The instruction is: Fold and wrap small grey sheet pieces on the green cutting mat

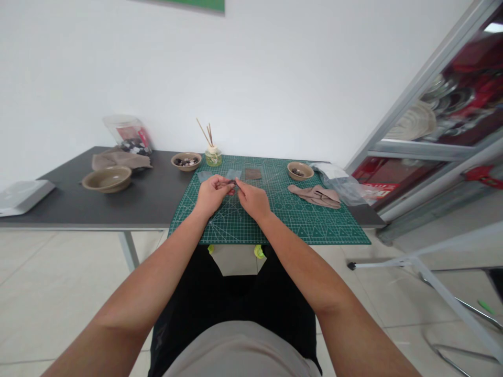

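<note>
My left hand (213, 196) and my right hand (253, 199) meet above the green cutting mat (310, 225), fingertips almost touching. Both hands are closed in a pinch on one small dark piece (232, 182); fingers cover much of it, and its kind is too small to make out. Just beyond my fingers lie a brown square sheet (252, 174) and a grey-blue square (234, 174). Another greyish flat piece (204, 176) rests left of them, partly behind my left hand.
Bowls of dark and pale stones stand at back left (186, 162) and back right (301, 171). A reed diffuser (213, 156) is by the wall. Left are a brown bowl (107, 179), clear jar (129, 133) and white device (25, 198); right, a cloth (317, 196) and plastic bag (341, 183).
</note>
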